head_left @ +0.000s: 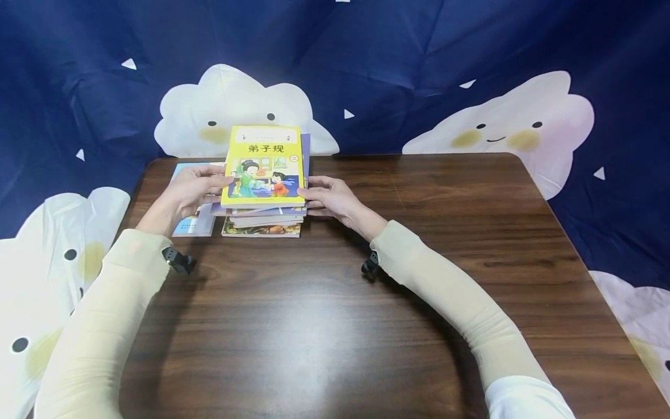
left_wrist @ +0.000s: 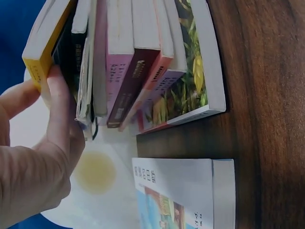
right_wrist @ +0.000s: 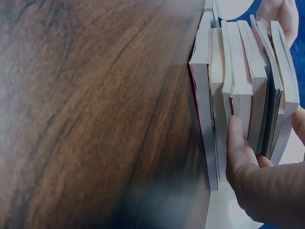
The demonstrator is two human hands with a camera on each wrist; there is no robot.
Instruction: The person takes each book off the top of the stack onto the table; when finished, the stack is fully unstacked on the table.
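A yellow picture book (head_left: 266,169) lies on top of a stack of several books (head_left: 262,228) at the table's back left. My left hand (head_left: 195,189) pinches its left edge; in the left wrist view, the fingers (left_wrist: 58,107) are on both sides of the yellow spine (left_wrist: 39,71). From the right, my right hand (head_left: 335,201) holds the book with its thumb at the cover's lower right corner. In the right wrist view, the fingers (right_wrist: 236,143) reach along the page edges of the books below, one fingertip against a middle book. The books are unevenly stacked.
A light blue and white book (head_left: 192,226) lies left of the stack, partly under my left hand. The dark wooden table (head_left: 324,314) extends forward and right. Behind it hangs a dark blue cloth (head_left: 366,52) with cloud faces.
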